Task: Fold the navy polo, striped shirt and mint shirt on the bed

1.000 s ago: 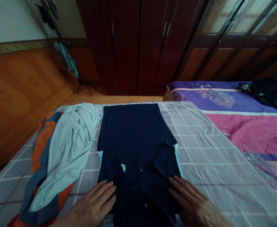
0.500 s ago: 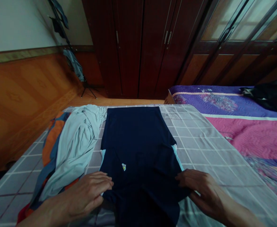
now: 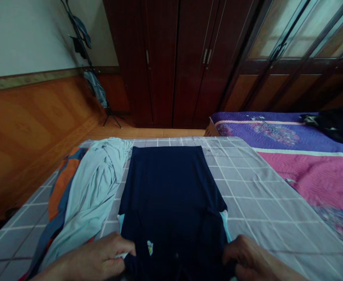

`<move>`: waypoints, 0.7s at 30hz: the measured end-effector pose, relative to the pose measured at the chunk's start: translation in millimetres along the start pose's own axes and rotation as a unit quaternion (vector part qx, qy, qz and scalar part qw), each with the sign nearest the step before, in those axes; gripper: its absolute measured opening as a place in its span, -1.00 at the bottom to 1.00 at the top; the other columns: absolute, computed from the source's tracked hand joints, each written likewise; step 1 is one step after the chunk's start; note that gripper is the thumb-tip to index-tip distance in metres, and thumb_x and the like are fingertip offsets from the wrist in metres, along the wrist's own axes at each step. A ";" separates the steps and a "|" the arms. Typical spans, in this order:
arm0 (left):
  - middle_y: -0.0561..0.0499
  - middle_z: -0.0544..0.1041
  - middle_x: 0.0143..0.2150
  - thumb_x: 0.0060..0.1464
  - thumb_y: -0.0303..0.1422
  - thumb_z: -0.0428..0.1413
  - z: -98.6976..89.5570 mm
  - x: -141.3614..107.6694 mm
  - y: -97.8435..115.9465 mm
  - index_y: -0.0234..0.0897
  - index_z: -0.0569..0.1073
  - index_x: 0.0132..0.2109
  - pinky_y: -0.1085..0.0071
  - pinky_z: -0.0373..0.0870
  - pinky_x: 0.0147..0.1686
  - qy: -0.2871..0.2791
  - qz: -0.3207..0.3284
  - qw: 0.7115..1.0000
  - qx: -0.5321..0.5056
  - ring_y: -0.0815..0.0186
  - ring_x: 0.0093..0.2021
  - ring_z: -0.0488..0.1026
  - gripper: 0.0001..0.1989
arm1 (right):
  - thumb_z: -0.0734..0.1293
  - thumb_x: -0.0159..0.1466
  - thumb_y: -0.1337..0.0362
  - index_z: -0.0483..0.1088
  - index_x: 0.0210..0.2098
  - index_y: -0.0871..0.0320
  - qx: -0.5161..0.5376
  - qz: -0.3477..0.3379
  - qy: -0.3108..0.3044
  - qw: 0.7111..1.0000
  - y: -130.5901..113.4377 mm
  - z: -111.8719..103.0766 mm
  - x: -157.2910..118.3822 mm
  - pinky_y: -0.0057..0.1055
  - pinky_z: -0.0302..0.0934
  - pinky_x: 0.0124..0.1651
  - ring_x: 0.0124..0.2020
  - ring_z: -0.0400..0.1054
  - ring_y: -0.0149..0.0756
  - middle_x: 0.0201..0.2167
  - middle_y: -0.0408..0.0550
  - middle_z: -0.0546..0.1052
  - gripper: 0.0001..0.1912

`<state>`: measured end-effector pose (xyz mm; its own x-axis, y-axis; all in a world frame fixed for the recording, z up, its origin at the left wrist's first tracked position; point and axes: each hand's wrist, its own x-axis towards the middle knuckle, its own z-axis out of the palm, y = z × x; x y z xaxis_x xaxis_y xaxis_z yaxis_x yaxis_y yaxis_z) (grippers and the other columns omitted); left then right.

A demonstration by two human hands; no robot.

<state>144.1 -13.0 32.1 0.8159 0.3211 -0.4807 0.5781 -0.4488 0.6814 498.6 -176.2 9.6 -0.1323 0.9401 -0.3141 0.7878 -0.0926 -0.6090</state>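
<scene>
A navy polo shirt (image 3: 171, 195) with light blue side trim lies flat on a grey checked bedsheet (image 3: 256, 195), its long body stretching away from me. A small emblem (image 3: 150, 247) shows on its chest. My left hand (image 3: 101, 259) is curled on the shirt's left edge near a pale trim patch. My right hand (image 3: 244, 253) holds the opposite edge. Both appear to pinch the fabric. The collar area lies below the frame or behind my hands.
A crumpled pale blue garment (image 3: 92, 195) and an orange-and-blue cloth (image 3: 62, 199) lie left of the shirt. A purple and pink quilt (image 3: 306, 168) covers a neighbouring bed, with dark clothing (image 3: 335, 125) on it. A dark wardrobe (image 3: 171, 66) stands beyond.
My hands have moved toward me and closed on the shirt's edges. The emblem has shifted toward me, and the view has tilted slightly upward.
</scene>
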 end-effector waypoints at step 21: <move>-0.07 0.53 -0.13 -0.22 -0.17 0.27 -134.9 161.4 -107.1 -0.32 0.36 0.01 0.34 0.33 -0.13 0.377 -0.041 0.846 -0.375 0.17 -0.14 0.46 -0.38 | 0.32 0.01 0.11 0.40 -0.50 0.18 0.228 0.068 0.220 0.946 81.5 -96.5 267.0 -0.50 0.03 -0.52 -0.56 0.22 -0.41 -0.63 -0.18 0.38 -0.76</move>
<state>213.5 199.5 -44.0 0.3760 0.8931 -0.2469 0.2376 0.1646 0.9573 585.5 98.9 -53.6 0.2928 0.9459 -0.1397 0.4245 -0.2595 -0.8674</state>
